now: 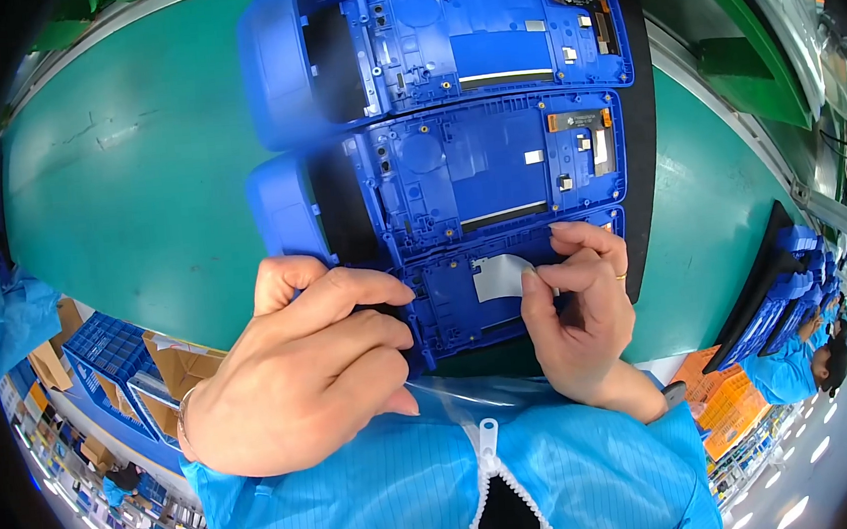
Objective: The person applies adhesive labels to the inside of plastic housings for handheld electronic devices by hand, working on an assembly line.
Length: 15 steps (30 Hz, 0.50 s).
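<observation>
Three blue plastic device housings lie in a column, open side up. My left hand (321, 357) rests over the left end of the nearest housing (447, 307), its fingers bent along the edge; whether it grips that edge is hidden. A thin whitish sheet (499, 276), curled at its right side, sits over the inside of this housing. Between thumb and fingertips, my right hand (586, 311) pinches the sheet's right edge. Beyond are the middle housing (491, 170) and the far housing (495, 30), each with an orange-and-black flex cable at its right end.
A black mat (641, 148) lies beneath the housings on a green tabletop (138, 178). More blue parts (775, 306) stand on a dark strip at the right. Blue crates (118, 358) and an orange crate (723, 405) are below table level. Other people in blue work at both sides.
</observation>
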Available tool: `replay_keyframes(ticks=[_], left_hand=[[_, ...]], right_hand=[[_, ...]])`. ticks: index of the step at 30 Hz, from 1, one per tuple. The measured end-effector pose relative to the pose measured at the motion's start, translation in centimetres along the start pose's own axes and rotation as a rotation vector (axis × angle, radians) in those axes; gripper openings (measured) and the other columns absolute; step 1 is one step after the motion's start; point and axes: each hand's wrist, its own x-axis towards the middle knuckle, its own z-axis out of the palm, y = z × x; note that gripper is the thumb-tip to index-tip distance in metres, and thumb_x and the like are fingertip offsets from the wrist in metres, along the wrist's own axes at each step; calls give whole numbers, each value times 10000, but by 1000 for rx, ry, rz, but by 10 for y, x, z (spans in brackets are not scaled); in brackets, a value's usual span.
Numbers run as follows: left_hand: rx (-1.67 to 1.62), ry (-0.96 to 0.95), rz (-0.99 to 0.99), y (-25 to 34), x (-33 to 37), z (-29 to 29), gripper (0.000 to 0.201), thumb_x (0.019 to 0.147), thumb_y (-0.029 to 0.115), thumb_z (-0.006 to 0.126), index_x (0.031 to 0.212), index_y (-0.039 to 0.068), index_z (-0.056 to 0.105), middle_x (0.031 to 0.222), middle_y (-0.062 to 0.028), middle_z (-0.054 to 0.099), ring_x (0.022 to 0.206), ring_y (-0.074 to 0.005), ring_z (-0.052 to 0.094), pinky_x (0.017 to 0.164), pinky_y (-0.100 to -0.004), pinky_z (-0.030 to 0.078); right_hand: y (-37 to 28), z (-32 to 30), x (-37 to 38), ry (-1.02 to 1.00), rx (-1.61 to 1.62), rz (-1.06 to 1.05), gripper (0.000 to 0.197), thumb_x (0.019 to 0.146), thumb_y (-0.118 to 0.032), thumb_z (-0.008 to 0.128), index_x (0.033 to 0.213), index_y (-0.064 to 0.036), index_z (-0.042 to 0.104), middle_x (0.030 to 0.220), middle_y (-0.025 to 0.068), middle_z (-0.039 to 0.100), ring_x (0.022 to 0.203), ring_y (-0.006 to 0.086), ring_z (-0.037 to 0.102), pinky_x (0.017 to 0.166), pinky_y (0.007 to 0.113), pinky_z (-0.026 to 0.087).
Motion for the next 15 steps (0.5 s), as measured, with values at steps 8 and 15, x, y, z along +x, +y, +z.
replay_keyframes(ticks=[8, 15], left_hand=[[-4, -58, 18, -6, 4, -17, 279, 649, 283, 720, 655, 45, 575, 808, -77, 640, 942, -281, 599, 772, -397, 332], [161, 308, 41, 45, 3, -82, 205, 688, 220, 725, 672, 46, 619, 961, -97, 645, 890, -289, 612, 789, -407, 397]], right_hand=[[-9, -8, 8, -126, -439, -16, 285, 680, -69, 761, 873, -22, 557, 891, 142, 554, 983, 319, 495, 801, 401, 374], [-12, -60, 44, -77, -506, -127, 493, 580, -200, 823, 967, -19, 578, 936, 131, 556, 977, 316, 522, 814, 424, 379]])
